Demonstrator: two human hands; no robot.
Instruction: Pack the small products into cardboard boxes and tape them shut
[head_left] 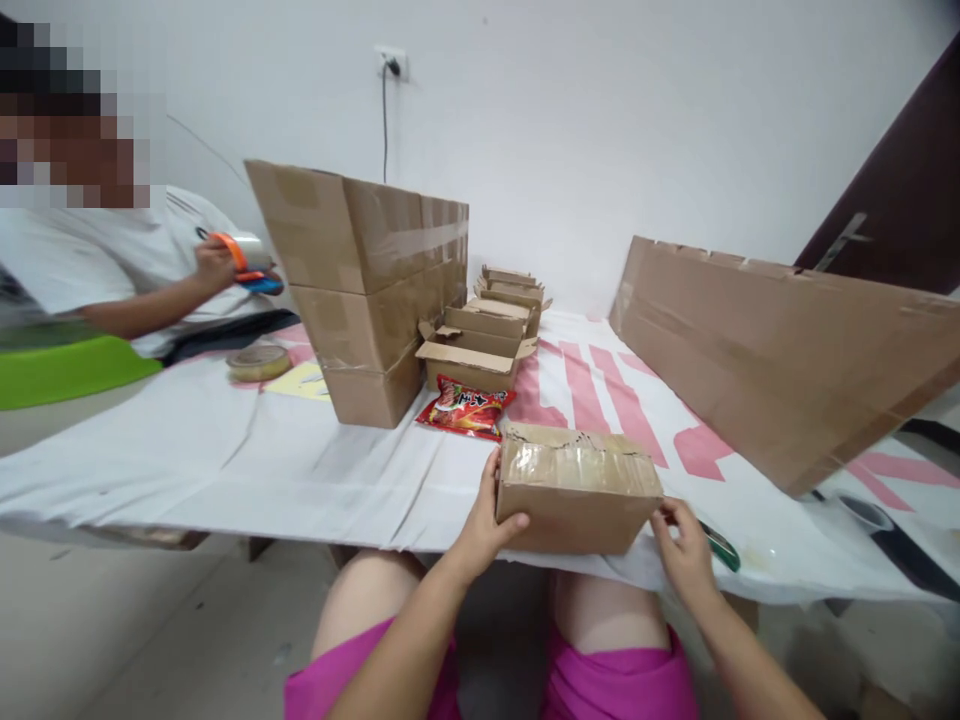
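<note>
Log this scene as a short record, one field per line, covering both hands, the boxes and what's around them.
Left hand: gripping the left end of the taped box
Right hand: at that box's right end
Red packet: behind the box, toward the left
Open boxes: in a row beside the stacked boxes
Green tool: beside the right hand
Co-worker's hand: holding an orange-and-blue object
Surface: white tablecloth

Cloth lane; cartons either side
</note>
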